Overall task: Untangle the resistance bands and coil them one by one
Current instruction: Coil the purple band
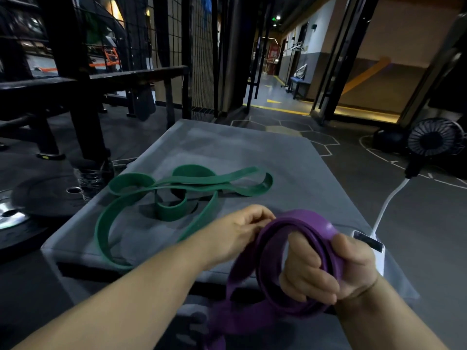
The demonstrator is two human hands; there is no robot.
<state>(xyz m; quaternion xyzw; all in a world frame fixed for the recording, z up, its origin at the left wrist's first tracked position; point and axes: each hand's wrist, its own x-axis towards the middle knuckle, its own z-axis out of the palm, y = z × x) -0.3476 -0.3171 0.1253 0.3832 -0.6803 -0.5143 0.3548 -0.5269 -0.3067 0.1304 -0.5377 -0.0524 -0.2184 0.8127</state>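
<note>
Purple band (303, 219) mid-coil, held above the counter (227, 147); green band (235, 176) loose on it.
Right grip (328, 269) curled round the coil; left grip (242, 231) pinching the free strand; feed flat, even tension, no twists.

Matt rubbery purple band (300, 223) and green band (141, 205) on smooth grey cloth pad (227, 145)

No legible text anywhere (hallway sign (274, 53) blurred) — none.

Head-worn, forward-down, seemingly close above right hand (308, 276)
</note>
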